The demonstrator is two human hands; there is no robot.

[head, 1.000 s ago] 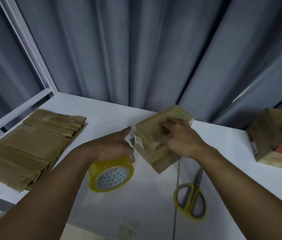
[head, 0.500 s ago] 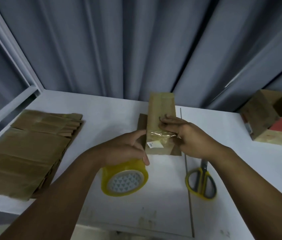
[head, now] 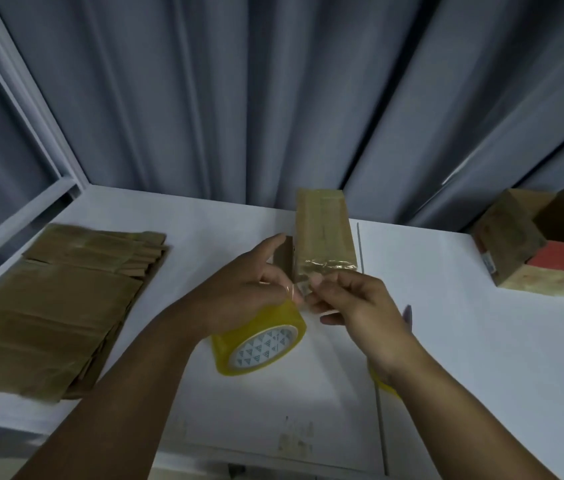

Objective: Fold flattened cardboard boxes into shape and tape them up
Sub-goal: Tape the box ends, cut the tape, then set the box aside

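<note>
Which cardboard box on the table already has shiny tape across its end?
The folded middle box: a crinkled tape strip crosses its near edge. The left stack lies flat; the boxes at right stand open.

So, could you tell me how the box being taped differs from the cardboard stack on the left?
The box is folded up, with shiny tape across its near end; the stack lies flat. The box is one piece; the stack is many pieces, untouched. Both are brown cardboard.

Two hands at a box (head: 322,233) on the worktop (head: 464,358)
The left hand (head: 239,296) grips a yellow tape roll (head: 260,344) just beside the box; the right hand (head: 353,306) pinches the box's taped near end.
</note>
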